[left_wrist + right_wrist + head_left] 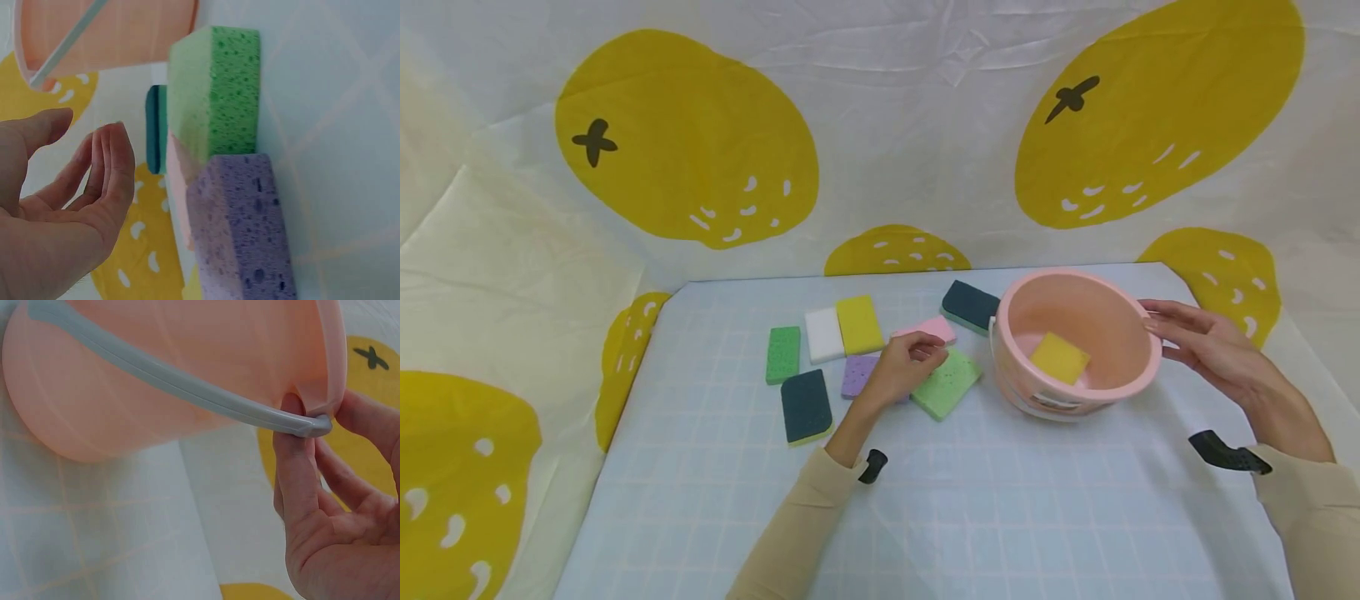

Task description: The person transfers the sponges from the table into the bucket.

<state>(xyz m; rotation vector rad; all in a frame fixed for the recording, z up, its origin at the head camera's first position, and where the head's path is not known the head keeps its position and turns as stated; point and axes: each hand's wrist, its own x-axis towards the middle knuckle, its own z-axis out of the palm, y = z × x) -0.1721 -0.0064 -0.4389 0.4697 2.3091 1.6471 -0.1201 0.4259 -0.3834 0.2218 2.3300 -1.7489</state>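
A pink bucket [1022, 367] with a grey-white handle [169, 381] stands at the right of the table, and a yellow sponge [1060, 358] lies inside it. My right hand [1217, 350] pinches the bucket's rim near the handle's end, thumb on the rim and fingers below it outside. Over the sponges hovers my left hand [902, 367], fingers loosely curved, with nothing in its grasp. Close to it lie a light green sponge [946, 385], a purple sponge [250, 225] and a pink sponge [942, 328], partly hidden by the hand in the head view.
Left of these lie a white sponge [824, 335], a yellow sponge [860, 325], a green sponge [783, 354] and a dark-topped sponge [806, 406]. Another dark-topped sponge [970, 306] sits beside the bucket. A fruit-print cloth [910, 150] hangs behind the checked table [1000, 517].
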